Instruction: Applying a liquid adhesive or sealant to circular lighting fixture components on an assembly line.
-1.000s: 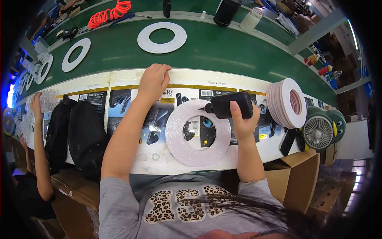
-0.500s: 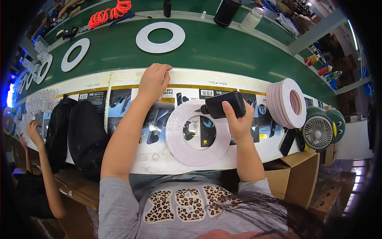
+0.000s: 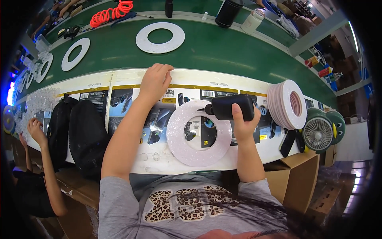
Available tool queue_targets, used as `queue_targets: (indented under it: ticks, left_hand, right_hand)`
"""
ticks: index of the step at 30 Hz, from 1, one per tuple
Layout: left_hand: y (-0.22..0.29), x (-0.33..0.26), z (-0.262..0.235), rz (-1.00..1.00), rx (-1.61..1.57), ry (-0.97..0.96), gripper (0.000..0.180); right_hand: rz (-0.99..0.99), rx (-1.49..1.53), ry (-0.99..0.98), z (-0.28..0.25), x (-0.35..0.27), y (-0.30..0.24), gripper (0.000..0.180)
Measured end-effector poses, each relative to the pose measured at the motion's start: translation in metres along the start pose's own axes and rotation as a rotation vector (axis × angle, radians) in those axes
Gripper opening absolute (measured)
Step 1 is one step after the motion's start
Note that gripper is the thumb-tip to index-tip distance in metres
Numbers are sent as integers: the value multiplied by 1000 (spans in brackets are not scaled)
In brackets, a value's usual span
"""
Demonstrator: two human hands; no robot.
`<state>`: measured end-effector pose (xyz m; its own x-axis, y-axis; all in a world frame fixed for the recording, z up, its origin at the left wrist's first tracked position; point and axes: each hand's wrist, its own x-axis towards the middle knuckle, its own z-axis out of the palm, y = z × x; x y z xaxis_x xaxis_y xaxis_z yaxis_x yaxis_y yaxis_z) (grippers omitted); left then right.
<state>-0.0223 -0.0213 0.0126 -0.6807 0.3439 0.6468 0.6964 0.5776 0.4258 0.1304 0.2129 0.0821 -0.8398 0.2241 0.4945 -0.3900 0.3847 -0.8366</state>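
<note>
In my right hand (image 3: 247, 121) is a black squeeze bottle (image 3: 229, 107), lying on its side in my grip with its thin nozzle pointing left. The nozzle tip hovers over, or touches, the upper edge of a white speckled flat ring (image 3: 179, 141); I cannot tell which. That ring lies on the worktable in front of me. My left hand (image 3: 156, 81) rests at the table's far edge, beside the green belt, fingers stretched out and holding nothing. Farther off on the belt lies another white ring (image 3: 143, 42).
On the right stand a stack of rings (image 3: 280, 105) and a small fan (image 3: 317, 132). Black pouches (image 3: 85, 139) and clear plastic pieces (image 3: 41, 99) lie left, near a co-worker's hand (image 3: 36, 129). The green belt (image 3: 223, 51) runs behind, with an orange coiled hose (image 3: 111, 14).
My right hand and the bottle have shifted slightly right and down, with the nozzle still at the ring's upper edge. My left hand has barely moved.
</note>
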Motion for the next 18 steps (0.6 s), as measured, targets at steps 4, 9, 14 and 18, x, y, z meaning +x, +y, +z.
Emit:
queue_targets:
  ticks: [4, 9, 14, 18]
  left_hand:
    - [-2, -1, -2, -20, -2, -38, 12]
    - [-2, -1, 1, -10, -4, -26, 12]
    - [-3, -1, 1, 7, 3, -3, 13]
    - [-1, -1, 0, 2, -1, -4, 12]
  right_hand:
    - [64, 99, -31, 5, -5, -6, 22]
    - [59, 47, -210, 12, -8, -9, 27]
    - [25, 0, -275, 18, -8, -9, 22]
    - [51, -2, -262, 19, -9, -8, 21]
